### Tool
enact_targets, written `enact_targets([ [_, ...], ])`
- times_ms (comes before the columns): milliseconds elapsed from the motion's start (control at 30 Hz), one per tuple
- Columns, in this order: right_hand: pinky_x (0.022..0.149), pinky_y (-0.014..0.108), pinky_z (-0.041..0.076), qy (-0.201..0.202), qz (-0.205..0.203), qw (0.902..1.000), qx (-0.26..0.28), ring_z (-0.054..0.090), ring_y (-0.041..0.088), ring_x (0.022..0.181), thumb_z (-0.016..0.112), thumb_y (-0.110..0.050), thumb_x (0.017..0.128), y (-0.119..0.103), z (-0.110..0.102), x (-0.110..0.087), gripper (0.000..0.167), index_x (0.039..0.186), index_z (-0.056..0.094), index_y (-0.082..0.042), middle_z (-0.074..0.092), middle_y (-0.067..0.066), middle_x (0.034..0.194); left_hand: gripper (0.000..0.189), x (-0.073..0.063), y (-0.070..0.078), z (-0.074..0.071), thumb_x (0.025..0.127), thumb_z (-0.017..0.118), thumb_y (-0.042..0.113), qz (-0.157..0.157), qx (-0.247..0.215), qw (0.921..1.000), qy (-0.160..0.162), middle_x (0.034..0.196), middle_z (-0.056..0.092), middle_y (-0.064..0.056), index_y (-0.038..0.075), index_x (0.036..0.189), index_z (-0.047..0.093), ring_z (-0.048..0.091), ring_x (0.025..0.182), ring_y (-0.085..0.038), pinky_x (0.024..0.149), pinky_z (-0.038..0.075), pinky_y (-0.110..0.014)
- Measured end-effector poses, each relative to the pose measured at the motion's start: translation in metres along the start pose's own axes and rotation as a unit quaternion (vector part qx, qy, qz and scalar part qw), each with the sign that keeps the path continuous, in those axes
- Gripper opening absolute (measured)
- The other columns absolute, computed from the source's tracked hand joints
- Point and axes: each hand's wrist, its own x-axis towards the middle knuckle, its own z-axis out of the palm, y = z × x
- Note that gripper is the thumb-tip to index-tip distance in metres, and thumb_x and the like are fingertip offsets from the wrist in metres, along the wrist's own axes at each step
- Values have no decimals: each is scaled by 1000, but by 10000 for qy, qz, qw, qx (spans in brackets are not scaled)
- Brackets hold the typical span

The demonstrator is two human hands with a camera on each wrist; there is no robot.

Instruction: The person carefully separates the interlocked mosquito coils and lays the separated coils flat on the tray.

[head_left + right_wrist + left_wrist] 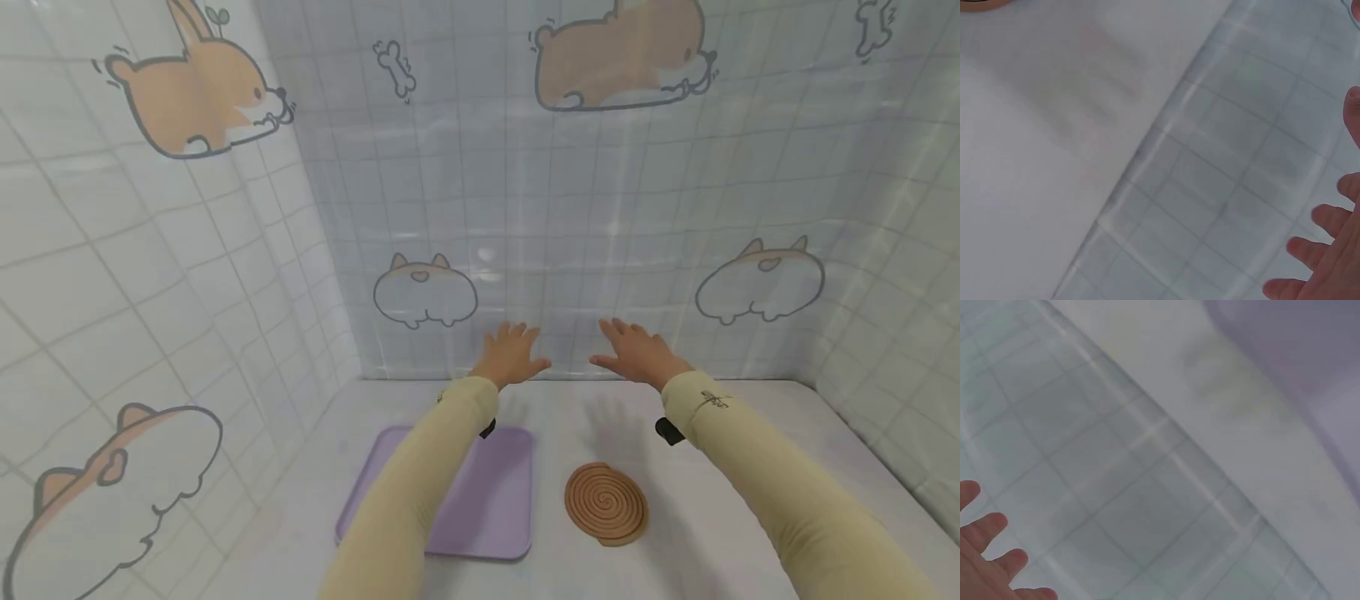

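Both hands are held out in the air above the far part of the white table, palms down with fingers spread. The left hand point(508, 354) holds nothing; its fingertips point(988, 528) show at the lower left of the left wrist view. To its right the right hand point(637, 352) also holds nothing, its fingers point(1329, 222) apart in the right wrist view. A purple tray point(483, 500) lies flat on the table, partly hidden under the left forearm. Right of the tray lies a brown spiral coil point(606, 502), round and flat like a coiled mat.
A tiled-pattern plastic sheet point(510, 192) with cartoon dogs hangs behind the white table point(570, 417). Similar sheeting covers the left side point(150, 292) and right side point(900, 350). A dark strap piece point(670, 431) shows under the right sleeve.
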Motion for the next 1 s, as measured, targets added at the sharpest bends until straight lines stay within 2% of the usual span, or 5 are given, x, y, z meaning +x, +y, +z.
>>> enact_targets([
  [267,90,59,39,18,-105,9997,197,40,48,119,53,-46,91,1,28,-19,73,141,31,2,41,29,134,61,-14,10,36,90,50,52,186,-199,9996,-96,141,41,-5,19,140,39,34,130,-31,100,32,-55],
  [467,86,54,44,121,-149,9997,151,49,43,111,58,-42,88,1,56,-33,65,131,45,5,49,30,124,51,-27,26,62,90,55,46,426,-108,9989,140,128,54,-4,15,130,52,50,114,-27,88,46,-43],
  [700,79,48,49,-367,-92,9991,182,58,34,96,67,-35,83,-6,84,-53,53,120,57,2,58,20,108,39,-48,43,78,88,60,41,824,-181,9964,33,110,63,-1,13,115,64,58,94,-20,72,51,-32],
  [933,74,46,50,-658,227,9971,316,60,30,88,70,-31,80,-14,103,-78,43,108,62,1,61,14,97,29,-65,54,92,86,64,34,861,-461,9950,-230,97,65,-1,12,104,68,60,88,-19,68,51,-29],
  [1000,70,45,51,-749,380,9960,308,60,29,84,70,-30,81,-14,109,-86,38,102,61,0,62,12,92,24,-68,56,98,85,65,31,809,-630,9941,-347,90,65,-1,9,95,69,60,81,-16,63,49,-26],
])
